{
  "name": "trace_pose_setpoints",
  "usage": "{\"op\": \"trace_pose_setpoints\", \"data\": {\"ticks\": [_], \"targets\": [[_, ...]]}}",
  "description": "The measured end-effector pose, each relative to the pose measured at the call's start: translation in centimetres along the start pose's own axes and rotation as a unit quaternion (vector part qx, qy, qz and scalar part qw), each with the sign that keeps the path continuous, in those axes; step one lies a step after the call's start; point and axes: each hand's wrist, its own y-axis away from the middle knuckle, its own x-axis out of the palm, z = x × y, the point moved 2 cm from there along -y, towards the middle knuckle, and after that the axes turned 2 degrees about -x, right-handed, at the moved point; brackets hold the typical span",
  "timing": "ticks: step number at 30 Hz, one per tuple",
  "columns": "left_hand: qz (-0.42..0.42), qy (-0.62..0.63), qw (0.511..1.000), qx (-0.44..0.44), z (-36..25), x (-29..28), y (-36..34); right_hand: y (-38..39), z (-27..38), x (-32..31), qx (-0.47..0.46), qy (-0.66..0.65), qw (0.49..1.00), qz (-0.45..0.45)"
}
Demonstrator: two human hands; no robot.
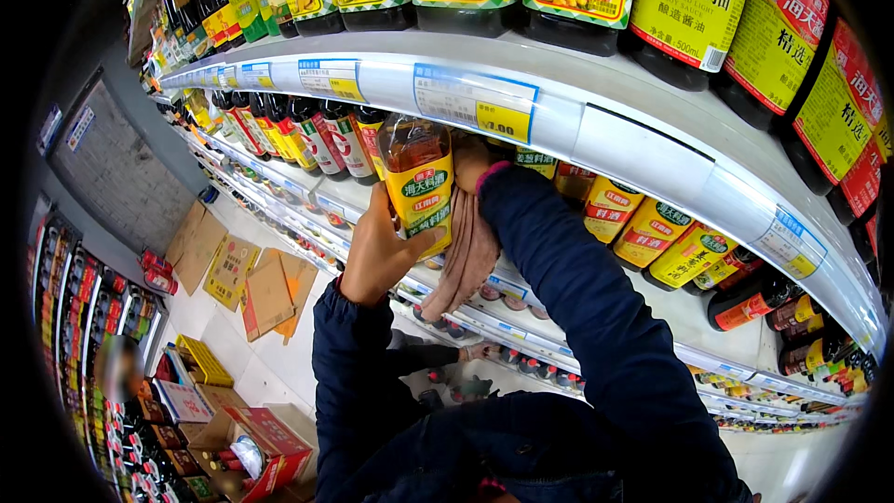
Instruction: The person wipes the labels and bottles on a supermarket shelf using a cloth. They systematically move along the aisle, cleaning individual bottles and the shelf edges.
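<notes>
My left hand (384,247) grips a cooking wine bottle (419,186) with a yellow label and amber-brown contents. The bottle stands nearly upright at the front of the second shelf, its cap hidden under the upper shelf's edge. Behind it, my right hand (472,165) reaches into the same shelf, its fingers mostly out of sight. From that hand a pinkish-brown cloth (464,261) hangs down over the shelf front. Right of my right forearm stand several similar yellow-labelled bottles (656,233). Red-and-white-labelled bottles (349,142) line up to the left.
Overhead, the upper shelf's edge (633,144) carries price tags and large bottles (689,9). Another person's hand (480,351) shows near the lower shelves. Flattened cardboard (270,293), a yellow crate (203,360) and an open carton (279,452) occupy the aisle floor at left.
</notes>
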Motion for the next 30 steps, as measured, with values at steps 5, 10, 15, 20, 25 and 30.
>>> {"op": "trace_pose_setpoints", "data": {"ticks": [5,10,15,20,25,30], "targets": [[0.005,0.001,1.000,-0.003,-0.1,0.3,-0.3,1.4,-0.9,0.0,-0.043,0.330,0.939,0.080],[-0.006,-0.004,1.000,-0.001,-0.1,0.0,0.1,3.8,5.3,-1.6,0.027,0.438,0.882,0.174],[0.003,0.008,1.000,0.009,0.0,0.7,-0.5,6.4,5.2,-2.0,0.005,0.441,0.887,0.137],[-0.001,0.003,1.000,0.030,0.7,1.2,-1.1,8.5,6.1,-3.1,-0.024,0.415,0.898,0.145],[0.005,0.001,0.999,0.045,0.5,2.1,-1.8,10.6,11.5,-8.4,0.013,0.336,0.901,0.273],[0.002,0.016,0.998,0.065,1.1,4.3,-2.9,14.2,14.6,-11.9,0.059,0.253,0.940,0.219]]}}
